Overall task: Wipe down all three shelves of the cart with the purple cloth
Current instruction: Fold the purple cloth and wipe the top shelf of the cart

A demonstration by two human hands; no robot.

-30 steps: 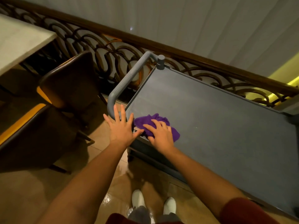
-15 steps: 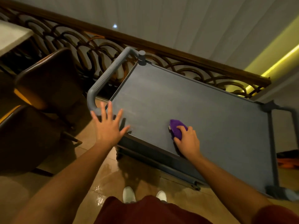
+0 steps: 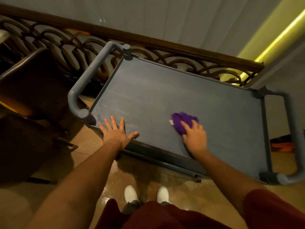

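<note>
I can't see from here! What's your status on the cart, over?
Right hand pressing purple cloth on top shelf. Left hand flat at near edge. Nothing in the way.

Cart (image 3: 165,90): grey-blue, flat rectangular top shelf with a low raised rim, a ribbed tubular handle at each short end; lower shelves mostly hidden. Purple cloth (image 3: 183,120): bunched, small pale tag showing, lying on the top shelf near its front edge.
</note>
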